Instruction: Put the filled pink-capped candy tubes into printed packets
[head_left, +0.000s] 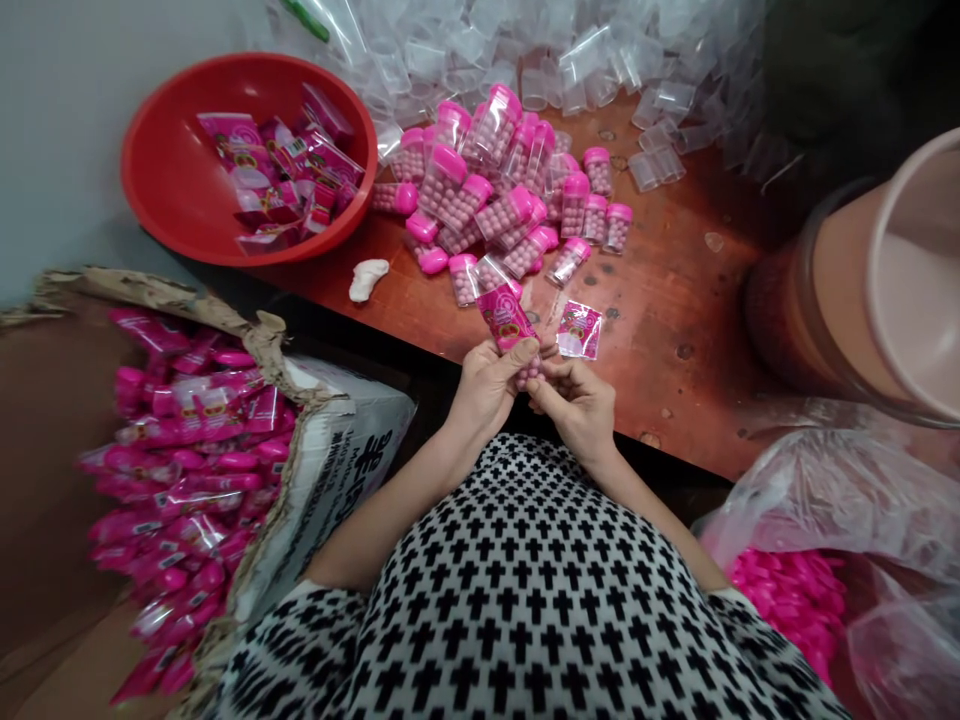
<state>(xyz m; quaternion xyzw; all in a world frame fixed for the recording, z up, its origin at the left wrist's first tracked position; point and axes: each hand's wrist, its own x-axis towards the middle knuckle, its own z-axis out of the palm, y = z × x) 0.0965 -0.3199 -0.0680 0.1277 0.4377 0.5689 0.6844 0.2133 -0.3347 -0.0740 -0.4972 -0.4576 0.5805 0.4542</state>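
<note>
1. The left hand (484, 395) grasps a pink candy bottle (529, 372) just above the desk (675, 300) edge.
2. The right hand (577, 405) pinches its end, to steady it.
3. More bottles (487, 195) lie on the desk, within reach.

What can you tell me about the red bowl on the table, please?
The round red bowl looks like glossy moulded plastic, shallow, with a smooth inner wall and a rounded rim. It sits upright on the reddish-brown tabletop, close to the pale wall. A heap of pink printed sachets lies inside it, filling its right side, and some rest against the rim.
</note>
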